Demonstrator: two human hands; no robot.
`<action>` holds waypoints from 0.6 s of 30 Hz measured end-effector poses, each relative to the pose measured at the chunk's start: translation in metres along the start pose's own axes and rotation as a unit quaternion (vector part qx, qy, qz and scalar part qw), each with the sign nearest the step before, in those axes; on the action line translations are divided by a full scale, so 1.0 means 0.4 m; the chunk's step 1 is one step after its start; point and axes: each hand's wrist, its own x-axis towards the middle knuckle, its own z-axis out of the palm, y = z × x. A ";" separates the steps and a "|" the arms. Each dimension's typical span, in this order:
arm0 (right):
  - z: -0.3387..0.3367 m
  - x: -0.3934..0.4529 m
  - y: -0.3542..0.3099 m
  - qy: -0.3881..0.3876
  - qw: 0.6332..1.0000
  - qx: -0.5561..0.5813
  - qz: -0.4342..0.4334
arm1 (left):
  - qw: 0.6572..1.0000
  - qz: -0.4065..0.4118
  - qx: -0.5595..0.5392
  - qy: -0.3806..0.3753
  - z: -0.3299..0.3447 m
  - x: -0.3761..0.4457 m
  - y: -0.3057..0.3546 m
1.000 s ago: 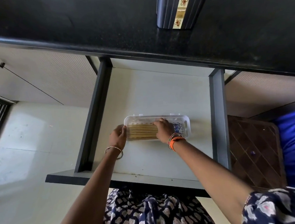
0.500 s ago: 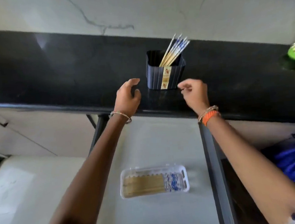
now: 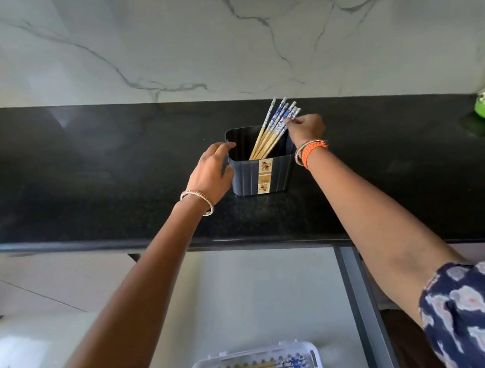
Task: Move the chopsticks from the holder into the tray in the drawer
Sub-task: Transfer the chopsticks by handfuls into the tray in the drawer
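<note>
Her right fingertips (image 3: 290,121) are pinched on the blue-patterned tops of the chopsticks (image 3: 272,131), closing round the outermost of the fan, though whether the grip is firm yet I cannot tell. The sticks lean toward one o'clock out of the dark holder (image 3: 261,173), which puts their ends within easy reach of that side. The right hand (image 3: 307,129) sits at three o'clock of the holder's mouth, wrist bent down, orange bangles showing, forearm running back toward five o'clock to a patterned sleeve (image 3: 475,310).

The left hand (image 3: 214,171) is spread loosely against the holder's wall at nine o'clock, fingers curled over the rim and thumb low on the side; that looks like steadying, so the light box won't tip or slide on the black counter (image 3: 88,174) when the sticks come out. Its forearm stretches back toward seven o'clock.

Below, at six o'clock, the clear tray (image 3: 311,351) lies in the open drawer (image 3: 259,294), already carrying a neat row of chopsticks.
</note>
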 end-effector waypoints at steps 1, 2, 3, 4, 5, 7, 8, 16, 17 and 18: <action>0.003 0.001 -0.001 0.002 1.000 0.013 0.006 | 1.000 -0.002 -0.003 0.005 0.003 -0.004 -0.001; 0.004 0.001 -0.003 0.002 1.000 0.024 0.011 | 1.000 -0.003 -0.011 0.011 0.006 -0.008 -0.001; 0.005 0.005 -0.004 -0.004 0.999 0.032 0.017 | 1.000 -0.004 -0.021 0.018 0.006 -0.013 -0.001; 0.005 0.010 -0.006 -0.012 0.999 0.038 0.020 | 0.999 -0.005 -0.030 0.025 0.005 -0.017 -0.001; 0.003 0.012 -0.010 -0.023 0.999 0.044 0.022 | 0.999 -0.007 -0.037 0.030 0.003 -0.021 -0.002; 0.001 0.014 -0.017 -0.041 0.998 0.044 0.026 | 0.998 -0.015 -0.042 0.034 0.001 -0.030 -0.004; -0.001 0.015 -0.019 -0.047 0.998 0.042 0.027 | 0.998 -0.018 -0.042 0.035 -0.001 -0.034 -0.005; -0.022 0.010 -0.040 -0.040 0.997 0.040 0.045 | 0.998 -0.032 -0.039 0.043 -0.025 -0.059 -0.012; -0.026 0.009 -0.041 -0.037 0.997 0.049 0.045 | 0.998 -0.035 -0.041 0.045 -0.027 -0.061 -0.010; -0.033 0.004 -0.045 -0.035 0.997 0.060 0.046 | 0.997 -0.038 -0.045 0.046 -0.031 -0.064 -0.006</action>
